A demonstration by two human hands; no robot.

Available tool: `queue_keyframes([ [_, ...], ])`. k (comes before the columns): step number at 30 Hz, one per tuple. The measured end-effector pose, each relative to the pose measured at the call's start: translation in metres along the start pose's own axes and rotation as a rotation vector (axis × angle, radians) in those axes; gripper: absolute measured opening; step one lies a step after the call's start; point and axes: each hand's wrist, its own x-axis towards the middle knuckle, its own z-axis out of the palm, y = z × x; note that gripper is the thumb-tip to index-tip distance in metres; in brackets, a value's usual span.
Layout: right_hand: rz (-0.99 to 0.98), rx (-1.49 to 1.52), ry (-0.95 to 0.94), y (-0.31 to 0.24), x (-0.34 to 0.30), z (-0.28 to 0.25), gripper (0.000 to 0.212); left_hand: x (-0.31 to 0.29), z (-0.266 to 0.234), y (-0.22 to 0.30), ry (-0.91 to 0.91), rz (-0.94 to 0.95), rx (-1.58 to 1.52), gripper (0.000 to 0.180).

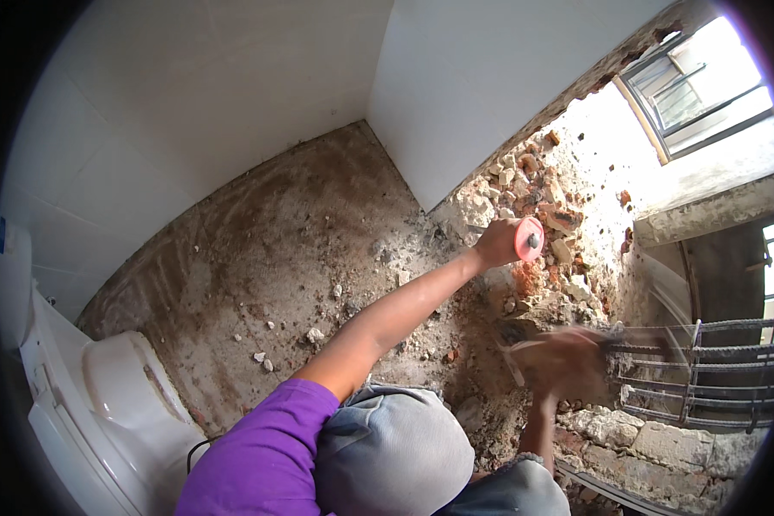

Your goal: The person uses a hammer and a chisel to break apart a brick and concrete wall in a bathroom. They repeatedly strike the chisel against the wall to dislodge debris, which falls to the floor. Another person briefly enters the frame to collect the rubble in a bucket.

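My left hand (495, 245) is closed around a chisel with a round pinkish-red hand guard (525, 230). The chisel's dark struck end shows in the middle of the guard, facing right. A short piece of its shaft seems to come out on the far side of my fist, close to the foot of a white wall panel. Broken brick rubble (563, 219) lies just beyond. Lower right, my right hand (563, 359) is smeared by motion over the debris. A blurred dark shape runs to its right, but what it holds, if anything, I cannot make out.
A white toilet (125, 378) stands at the left. White wall panels (456, 95) rise ahead. A steel rebar cage (701, 370) and a broken brick ledge (662, 447) are at the right, below a window (697, 95). Crumbs of rubble litter the dusty floor (258, 258).
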Motion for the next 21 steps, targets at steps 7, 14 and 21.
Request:
queue_keyframes([
  [7, 0.082, -0.263, -0.388, 0.049, -0.027, -0.082, 0.03, -0.005, -0.001, 0.003, -0.008, -0.028, 0.06, 0.025],
  [14, -0.374, 0.199, 0.096, -0.078, 0.048, -0.035, 0.053, -0.007, -0.005, -0.003, 0.025, 0.009, 0.024, 0.023],
  [21, 0.553, -0.167, -0.412, 0.074, -0.038, -0.025, 0.023, -0.007, -0.011, 0.004, 0.099, 0.129, -0.05, 0.028],
])
